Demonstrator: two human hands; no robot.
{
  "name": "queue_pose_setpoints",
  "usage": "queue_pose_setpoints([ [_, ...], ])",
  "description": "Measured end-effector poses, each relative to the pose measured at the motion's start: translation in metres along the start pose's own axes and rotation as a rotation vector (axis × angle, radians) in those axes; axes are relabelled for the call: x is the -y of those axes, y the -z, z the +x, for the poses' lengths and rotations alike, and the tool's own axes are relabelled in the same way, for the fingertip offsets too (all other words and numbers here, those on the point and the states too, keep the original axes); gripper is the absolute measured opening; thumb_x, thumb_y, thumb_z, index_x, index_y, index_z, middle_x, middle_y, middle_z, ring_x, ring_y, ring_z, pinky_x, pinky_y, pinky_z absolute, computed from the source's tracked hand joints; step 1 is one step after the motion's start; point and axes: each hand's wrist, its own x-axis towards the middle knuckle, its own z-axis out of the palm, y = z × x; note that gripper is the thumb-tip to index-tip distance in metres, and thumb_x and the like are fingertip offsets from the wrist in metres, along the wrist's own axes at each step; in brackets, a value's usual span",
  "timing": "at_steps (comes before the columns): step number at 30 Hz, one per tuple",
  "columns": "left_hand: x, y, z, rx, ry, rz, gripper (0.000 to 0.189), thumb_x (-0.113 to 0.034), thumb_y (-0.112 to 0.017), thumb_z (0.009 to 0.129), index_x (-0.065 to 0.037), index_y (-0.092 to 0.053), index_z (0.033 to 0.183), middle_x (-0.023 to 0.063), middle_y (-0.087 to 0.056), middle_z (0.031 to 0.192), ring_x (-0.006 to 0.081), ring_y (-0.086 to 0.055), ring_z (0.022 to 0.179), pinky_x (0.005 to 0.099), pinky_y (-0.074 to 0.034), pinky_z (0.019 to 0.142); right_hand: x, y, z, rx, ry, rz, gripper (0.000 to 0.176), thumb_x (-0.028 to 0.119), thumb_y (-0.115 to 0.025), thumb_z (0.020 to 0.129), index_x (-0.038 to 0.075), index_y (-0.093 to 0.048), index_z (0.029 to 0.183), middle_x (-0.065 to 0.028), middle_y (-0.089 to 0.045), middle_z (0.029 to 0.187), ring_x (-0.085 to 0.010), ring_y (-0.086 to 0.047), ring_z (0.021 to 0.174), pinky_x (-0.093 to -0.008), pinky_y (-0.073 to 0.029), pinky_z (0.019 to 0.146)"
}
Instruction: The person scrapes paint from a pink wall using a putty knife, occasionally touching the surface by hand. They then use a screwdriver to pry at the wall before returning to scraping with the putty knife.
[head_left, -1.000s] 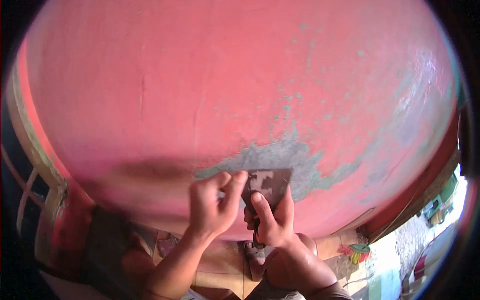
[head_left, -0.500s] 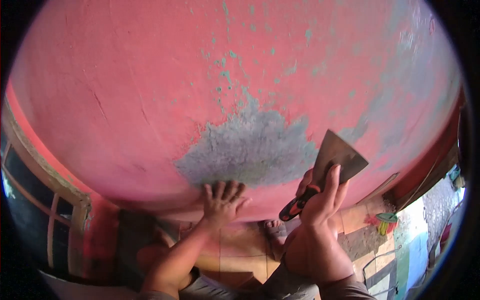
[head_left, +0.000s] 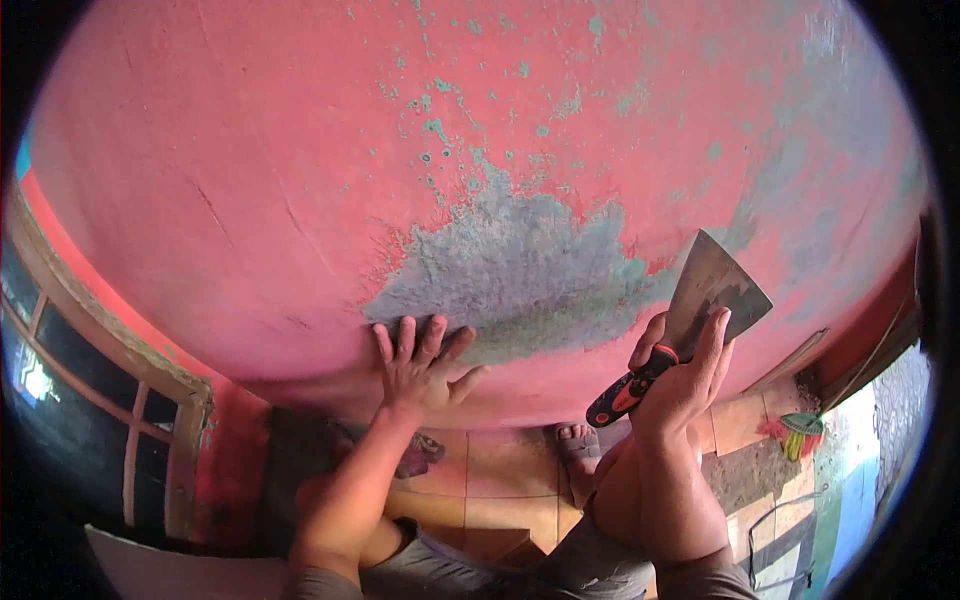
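My left hand (head_left: 422, 368) lies against the pink wall (head_left: 270, 180) with its fingers spread, at the lower left edge of a bare grey patch (head_left: 510, 260). In my right hand (head_left: 685, 385) is a putty knife (head_left: 715, 295) with a black and red handle. Its wide metal blade points up and to the right, with my fingers along it. The blade appears in front of the wall, right of the grey patch; whether it touches cannot be told. Small green spots of worn paint show above the patch.
A window frame (head_left: 130, 430) stands at the left. Below are floor tiles (head_left: 510, 480), a sandalled foot (head_left: 580, 450) and a dark cloth-like item (head_left: 420, 455). A green, red and yellow broom head (head_left: 800, 435) lies at the lower right.
The view has shifted. My left hand has moved up onto the patch's lower left edge, its fingers more spread. My right hand and the putty knife have moved right.
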Motion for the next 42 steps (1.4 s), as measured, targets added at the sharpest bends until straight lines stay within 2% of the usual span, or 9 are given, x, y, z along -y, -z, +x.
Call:
queue_pose_setpoints([
  [6,0.005,0.006,-0.051,0.229,-0.078,-0.017,0.083,-0.069,-0.06,0.085,-0.02,-0.046,0.15,0.011,-0.01,0.167,0.0477,-0.007,0.15,0.0738,-0.003,0.114,-0.003,-0.002,-0.01,0.049,0.006,0.012,0.04,0.042,-0.042,0.106,0.003,-0.05,0.099,-0.011,-0.056,0.065,-0.018,-0.05,0.046,-0.0279,-0.039,0.044],
  [12,-0.034,0.044,-0.034,0.47,0.115,-0.246,0.092,-0.069,-0.056,0.088,-0.005,-0.038,0.151,0.0224,-0.012,0.164,0.0542,-0.013,0.146,0.0742,-0.007,0.113,-0.007,0.002,-0.022,0.319,0.01,-0.049,0.029,0.03,-0.043,0.106,0.002,-0.049,0.106,-0.0124,-0.06,0.07,-0.0188,-0.055,0.05,-0.0288,-0.047,0.049],
  [15,-0.053,0.077,-0.015,0.302,0.296,-0.649,0.083,-0.053,-0.064,0.09,-0.004,-0.036,0.152,0.0291,-0.023,0.157,0.0564,-0.025,0.14,0.07,-0.018,0.114,-0.026,0.008,-0.042,0.588,-0.029,-0.187,0.025,0.017,-0.055,0.099,-0.002,-0.047,0.114,-0.0148,-0.065,0.072,-0.0233,-0.062,0.056,-0.033,-0.053,0.055],
  [19,-0.067,0.101,-0.022,0.022,0.315,-0.523,0.072,-0.038,-0.065,0.092,-0.01,-0.037,0.152,0.0277,-0.026,0.155,0.0555,-0.028,0.139,0.0665,-0.025,0.113,-0.039,0.008,-0.063,1.026,-0.251,-0.652,0.051,0.013,-0.062,0.089,-0.009,-0.033,0.124,-0.0259,-0.068,0.081,-0.0403,-0.071,0.074,-0.045,-0.055,0.066],
  [21,-0.058,0.119,-0.021,0.102,0.128,-0.311,0.068,-0.032,-0.065,0.091,-0.014,-0.039,0.151,0.0259,-0.027,0.155,0.0546,-0.03,0.139,0.0645,-0.027,0.113,-0.046,0.011,-0.077,1.139,-0.239,-0.601,0.054,0.014,-0.061,0.089,-0.01,-0.03,0.126,-0.0268,-0.067,0.082,-0.0373,-0.071,0.072,-0.0438,-0.055,0.064],
  [24,-0.052,0.152,-0.005,0.368,0.143,-0.37,0.072,-0.028,-0.071,0.081,-0.019,-0.045,0.148,0.0206,-0.031,0.156,0.0459,-0.036,0.14,0.062,-0.029,0.112,-0.045,0.008,-0.093,1.249,-0.663,-0.414,0.048,0.005,-0.055,0.096,-0.001,-0.028,0.135,-0.0117,-0.067,0.086,-0.0163,-0.065,0.065,-0.0303,-0.054,0.057],
  [27,-0.041,0.171,0.015,0.508,0.098,-0.35,0.077,-0.026,-0.073,0.074,-0.021,-0.048,0.147,0.0162,-0.038,0.154,0.0382,-0.04,0.14,0.0592,-0.029,0.113,-0.022,-0.008,-0.089,1.216,-1.011,-0.239,0.049,0.005,-0.053,0.097,0.0,-0.026,0.137,-0.0126,-0.066,0.09,-0.0177,-0.065,0.066,-0.0314,-0.055,0.059],
  [37,-0.028,0.132,0.047,0.388,-0.005,-0.486,0.054,-0.014,-0.059,0.084,-0.015,-0.059,0.138,0.0069,-0.061,0.135,0.0245,-0.062,0.117,0.0437,-0.044,0.102,-0.022,0.005,-0.077,1.064,-1.176,-0.046,0.036,0.022,-0.059,0.101,0.0,-0.041,0.123,-0.0111,-0.065,0.089,-0.0165,-0.066,0.07,-0.0307,-0.056,0.065],
  [42,-0.029,0.113,0.056,0.381,0.094,-0.538,0.065,0.001,-0.062,0.073,-0.007,-0.056,0.138,0.011,-0.065,0.122,0.031,-0.066,0.095,0.0419,-0.05,0.085,0.009,0.019,-0.039,1.105,-0.88,-0.327,0.074,0.033,-0.061,0.101,-0.002,-0.02,0.153,-0.0156,-0.066,0.108,-0.019,-0.064,0.096,-0.0317,-0.052,0.079],
])
